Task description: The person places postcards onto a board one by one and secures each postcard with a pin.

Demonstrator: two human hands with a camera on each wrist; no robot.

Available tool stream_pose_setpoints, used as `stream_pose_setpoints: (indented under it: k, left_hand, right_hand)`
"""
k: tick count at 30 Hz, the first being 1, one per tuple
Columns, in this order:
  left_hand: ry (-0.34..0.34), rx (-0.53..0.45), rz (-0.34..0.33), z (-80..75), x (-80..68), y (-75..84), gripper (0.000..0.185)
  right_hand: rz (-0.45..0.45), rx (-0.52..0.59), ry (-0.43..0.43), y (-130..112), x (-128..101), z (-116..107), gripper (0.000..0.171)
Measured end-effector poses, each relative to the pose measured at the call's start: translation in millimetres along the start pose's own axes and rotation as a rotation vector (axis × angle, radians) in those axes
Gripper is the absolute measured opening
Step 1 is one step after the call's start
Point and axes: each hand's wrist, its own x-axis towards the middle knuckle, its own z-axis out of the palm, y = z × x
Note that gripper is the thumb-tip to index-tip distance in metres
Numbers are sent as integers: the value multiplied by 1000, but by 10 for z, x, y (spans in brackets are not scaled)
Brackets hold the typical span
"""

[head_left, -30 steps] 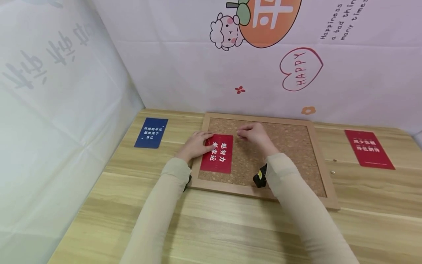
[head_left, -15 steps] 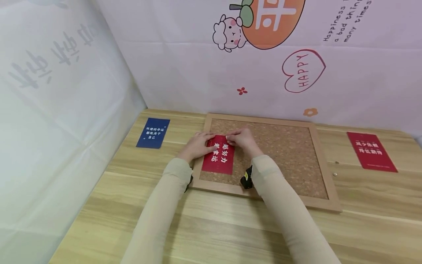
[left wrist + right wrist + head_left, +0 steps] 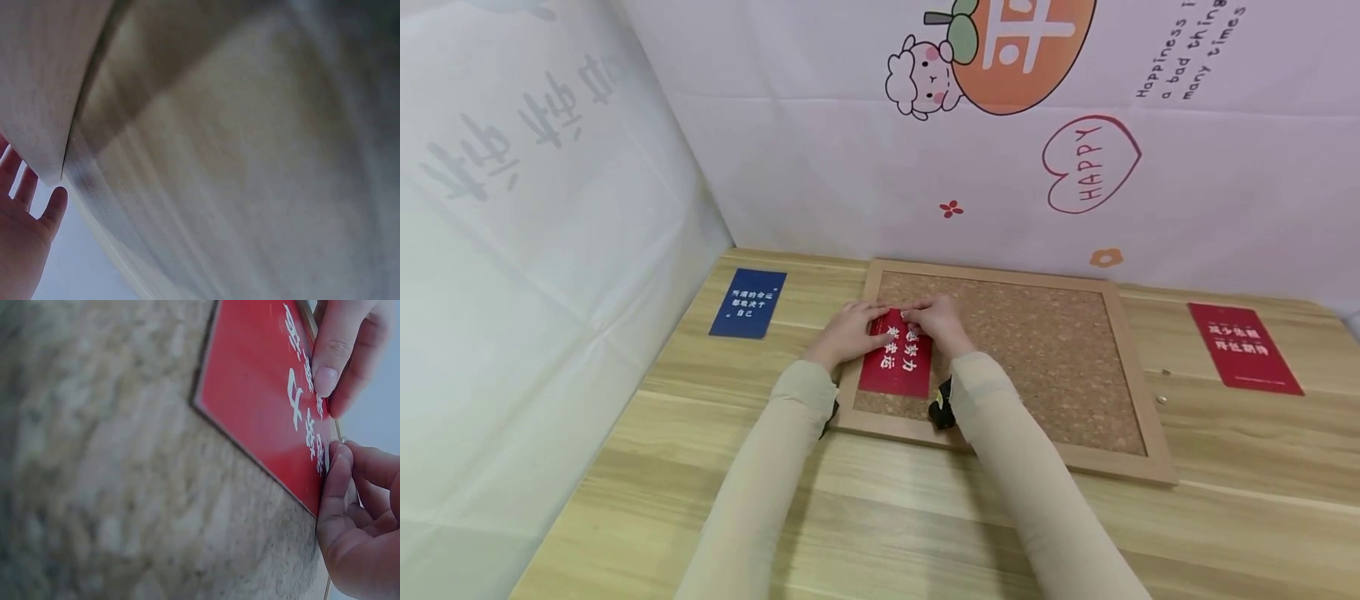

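The left hand (image 3: 847,331) rests with fairly straight fingers on the far left edge of the red card (image 3: 897,364), which lies flat at the left end of the cork board (image 3: 1060,350) on the desk (image 3: 1225,517). The right hand (image 3: 934,321) presses curled fingertips, seemingly pinched on something tiny, onto the card's far edge. A second ago that hand hovered farther right over bare cork; it has since slid left onto the card.

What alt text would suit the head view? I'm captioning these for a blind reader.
Two hands meet at the top edge of a red card with white Chinese text, lying on a wood-framed cork board: left hand at its upper left, right hand at its top. A blue card and another red card lie on the wooden table.
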Motion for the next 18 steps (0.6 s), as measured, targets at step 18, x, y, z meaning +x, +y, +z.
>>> stream_pose_setpoints:
  k: [18]
  left_hand:
    - [-5, 6, -7, -7, -6, 8, 62]
  right_hand:
    - [29, -42, 47, -19, 106, 41, 22]
